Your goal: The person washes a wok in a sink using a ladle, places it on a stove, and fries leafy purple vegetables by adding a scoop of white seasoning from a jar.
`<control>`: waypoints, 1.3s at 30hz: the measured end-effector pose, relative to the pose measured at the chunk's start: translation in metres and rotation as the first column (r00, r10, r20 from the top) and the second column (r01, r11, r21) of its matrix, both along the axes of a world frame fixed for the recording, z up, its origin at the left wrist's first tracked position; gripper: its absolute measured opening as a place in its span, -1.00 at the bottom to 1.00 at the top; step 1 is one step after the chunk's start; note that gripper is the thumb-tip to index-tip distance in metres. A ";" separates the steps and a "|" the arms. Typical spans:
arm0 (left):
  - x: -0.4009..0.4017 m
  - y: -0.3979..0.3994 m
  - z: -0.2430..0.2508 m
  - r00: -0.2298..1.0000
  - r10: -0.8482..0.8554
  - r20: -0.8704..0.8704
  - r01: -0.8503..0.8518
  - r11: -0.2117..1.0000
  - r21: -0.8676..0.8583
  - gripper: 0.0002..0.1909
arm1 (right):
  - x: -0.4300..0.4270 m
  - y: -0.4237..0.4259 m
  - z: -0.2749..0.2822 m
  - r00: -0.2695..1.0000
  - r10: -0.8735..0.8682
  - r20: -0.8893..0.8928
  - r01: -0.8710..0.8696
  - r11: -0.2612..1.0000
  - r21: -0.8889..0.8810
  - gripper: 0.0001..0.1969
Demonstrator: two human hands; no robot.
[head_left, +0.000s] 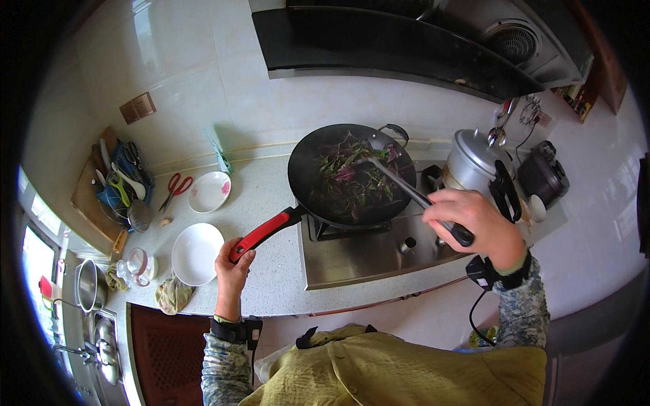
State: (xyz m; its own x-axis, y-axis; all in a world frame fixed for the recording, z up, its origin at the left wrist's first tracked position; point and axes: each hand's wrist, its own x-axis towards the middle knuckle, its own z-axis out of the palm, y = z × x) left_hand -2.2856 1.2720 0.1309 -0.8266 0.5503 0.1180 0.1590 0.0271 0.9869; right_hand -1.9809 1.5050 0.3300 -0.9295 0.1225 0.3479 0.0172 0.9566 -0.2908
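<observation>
My left hand (233, 271) grips the end of the red and black handle (261, 234) of a dark wok (304, 177), which sits on the gas stove (345, 264). Green and purple leafy vegetables (350, 172) lie in the wok, with faint steam over them. Closed around the dark handle of a metal cooking utensil (401, 181) is my right hand (472, 221), above the stove to the right of the wok. The utensil's far end is among the leaves, so its shape is hidden.
Left of the wok are a white bowl (195, 254), a patterned plate (209, 192), red-handled scissors (176, 189), a cloth (173, 295) and a utensil rack (122, 188). A pressure cooker (472, 152) stands at the right. The range hood (386, 56) overhangs the back; a sink (106, 350) is far left.
</observation>
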 end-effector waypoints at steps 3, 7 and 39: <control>0.004 0.006 0.004 1.000 0.013 -0.014 -0.014 1.000 -0.020 -0.61 | -0.008 0.022 -0.031 1.000 0.021 0.005 -0.022 0.998 0.059 -0.86; 0.003 0.000 0.002 0.996 0.055 -0.064 -0.059 0.997 -0.056 -0.62 | 0.008 0.009 -0.035 0.976 0.106 0.193 -0.103 0.994 -0.025 -0.88; -0.173 -0.018 -0.006 0.969 -0.087 -0.231 0.026 0.967 -0.254 -0.72 | -0.005 -0.053 -0.160 0.888 -0.448 -0.105 0.407 0.871 -0.276 -0.63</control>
